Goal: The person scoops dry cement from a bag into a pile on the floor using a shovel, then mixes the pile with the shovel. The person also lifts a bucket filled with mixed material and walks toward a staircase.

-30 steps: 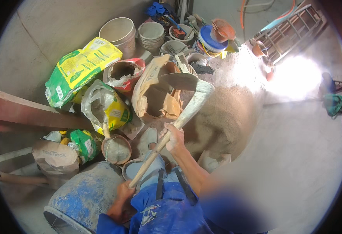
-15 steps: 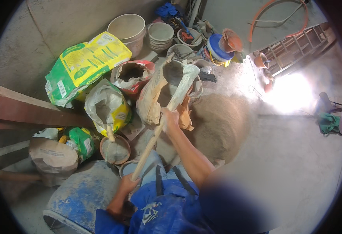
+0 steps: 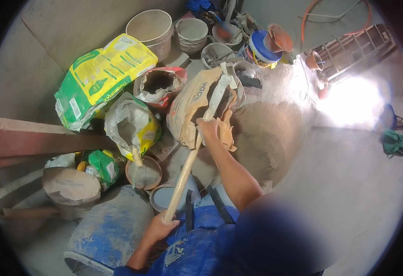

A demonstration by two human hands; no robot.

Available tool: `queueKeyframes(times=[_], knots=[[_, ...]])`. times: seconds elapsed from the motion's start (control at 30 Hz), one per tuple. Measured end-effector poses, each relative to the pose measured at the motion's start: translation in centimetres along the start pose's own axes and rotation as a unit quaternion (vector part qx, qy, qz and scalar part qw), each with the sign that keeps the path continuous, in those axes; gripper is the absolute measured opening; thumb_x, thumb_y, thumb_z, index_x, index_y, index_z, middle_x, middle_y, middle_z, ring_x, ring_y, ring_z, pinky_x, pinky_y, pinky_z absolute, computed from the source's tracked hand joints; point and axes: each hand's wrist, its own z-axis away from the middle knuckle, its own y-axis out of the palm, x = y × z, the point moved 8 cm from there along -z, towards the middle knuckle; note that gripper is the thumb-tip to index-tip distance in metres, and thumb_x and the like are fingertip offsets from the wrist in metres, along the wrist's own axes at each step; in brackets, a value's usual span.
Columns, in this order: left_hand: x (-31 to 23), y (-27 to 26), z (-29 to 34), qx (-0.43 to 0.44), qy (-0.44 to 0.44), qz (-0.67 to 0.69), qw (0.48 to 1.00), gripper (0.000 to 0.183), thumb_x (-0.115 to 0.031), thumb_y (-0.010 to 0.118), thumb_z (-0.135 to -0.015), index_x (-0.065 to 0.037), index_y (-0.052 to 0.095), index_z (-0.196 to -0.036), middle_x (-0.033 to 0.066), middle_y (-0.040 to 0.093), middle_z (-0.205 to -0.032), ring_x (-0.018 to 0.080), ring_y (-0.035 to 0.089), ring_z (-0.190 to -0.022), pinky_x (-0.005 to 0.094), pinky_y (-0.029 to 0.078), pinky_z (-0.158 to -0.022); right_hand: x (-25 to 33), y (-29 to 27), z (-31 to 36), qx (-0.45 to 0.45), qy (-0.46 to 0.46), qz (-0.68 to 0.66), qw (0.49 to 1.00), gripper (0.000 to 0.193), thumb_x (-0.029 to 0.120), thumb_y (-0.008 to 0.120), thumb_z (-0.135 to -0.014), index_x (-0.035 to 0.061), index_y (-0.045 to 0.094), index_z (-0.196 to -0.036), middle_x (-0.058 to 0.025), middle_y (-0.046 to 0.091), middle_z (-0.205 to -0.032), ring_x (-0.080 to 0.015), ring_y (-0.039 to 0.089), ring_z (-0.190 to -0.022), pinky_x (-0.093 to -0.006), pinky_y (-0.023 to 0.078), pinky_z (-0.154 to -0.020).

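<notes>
A shovel with a long wooden handle (image 3: 183, 177) slants up and away in front of me. My left hand (image 3: 161, 227) is closed around the handle's near end, close to my blue clothing. Farther up, my right hand (image 3: 208, 131) grips the same shaft. The grey, crusted head reaches over the mouth of a torn brown paper bag (image 3: 190, 106); whether its tip touches the bag's contents is unclear. Right of that bag lies a heap of sand (image 3: 268, 138).
Left of the paper bag stand a red-rimmed open bag (image 3: 177, 76), a yellow-green open bag (image 3: 150, 131) and a tipped green-yellow bag (image 3: 100, 83). Several buckets (image 3: 151, 39) line the back. Near me are a round pan (image 3: 144, 174) and a blue drum (image 3: 109, 230). A ladder (image 3: 348, 53) lies far right.
The shovel's head has turned more edge-on over the paper bag, and the bag's printed side now shows. My left hand is slightly lower. The whole view has shifted a little.
</notes>
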Motion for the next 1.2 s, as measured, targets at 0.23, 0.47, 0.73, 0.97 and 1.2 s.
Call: queueKeyframes(times=[0.23,0.47,0.73,0.97,1.2], knots=[[-3.7,-0.2,4.0,0.024,-0.063,0.019,0.998,0.039,-0.021,0.076,-0.08,0.003,0.059,-0.106,0.0095,0.063,-0.09,0.0163,0.059,-0.084,0.0306,0.049,-0.075,-0.4,0.4,1.1,-0.018,0.036,0.093,0.995,0.037,0.018,0.064,-0.073,-0.0153,0.064,-0.089,-0.027,0.068,-0.086,-0.0321,0.068,-0.085,-0.0421,0.05,-0.074],[-5.8,-0.9,5.4,0.032,-0.066,0.01,0.997,0.038,-0.023,0.076,-0.082,0.0,0.057,-0.105,0.0066,0.06,-0.087,0.0144,0.057,-0.08,0.0298,0.048,-0.073,-2.7,2.0,-0.1,0.023,0.087,0.038,0.995,0.033,0.016,0.063,-0.074,-0.0124,0.063,-0.091,-0.0268,0.068,-0.09,-0.0321,0.068,-0.089,-0.0398,0.051,-0.075],[-6.3,-1.4,6.4,0.046,-0.005,0.013,0.999,0.036,-0.016,0.073,-0.083,-0.002,0.056,-0.111,0.0047,0.059,-0.09,0.0136,0.056,-0.081,0.029,0.047,-0.073,-2.8,1.9,1.3,-0.047,0.052,0.044,0.997,0.04,0.022,0.071,-0.076,-0.0101,0.062,-0.098,-0.0311,0.066,-0.103,-0.0422,0.064,-0.104,-0.0449,0.05,-0.086],[-7.6,-1.6,7.4,0.037,-0.062,0.058,0.996,0.038,-0.013,0.072,-0.082,-0.003,0.056,-0.116,0.0017,0.056,-0.092,0.01,0.054,-0.082,0.0255,0.045,-0.074,-2.9,4.9,0.5,0.031,0.065,0.041,0.997,0.046,0.025,0.072,-0.076,-0.009,0.061,-0.104,-0.032,0.064,-0.108,-0.0418,0.063,-0.106,-0.0442,0.049,-0.089],[-15.8,-3.3,10.6,0.105,-0.056,0.157,0.98,0.077,-0.01,0.069,-0.082,-0.004,0.029,-0.148,0.0029,0.057,-0.075,0.0099,0.052,-0.055,0.0253,0.043,-0.05,1.2,3.6,1.7,0.053,0.098,-0.116,0.987,0.028,0.01,0.062,-0.075,-0.0113,0.063,-0.094,-0.0162,0.064,-0.084,-0.0259,0.064,-0.074,-0.0393,0.051,-0.064]])
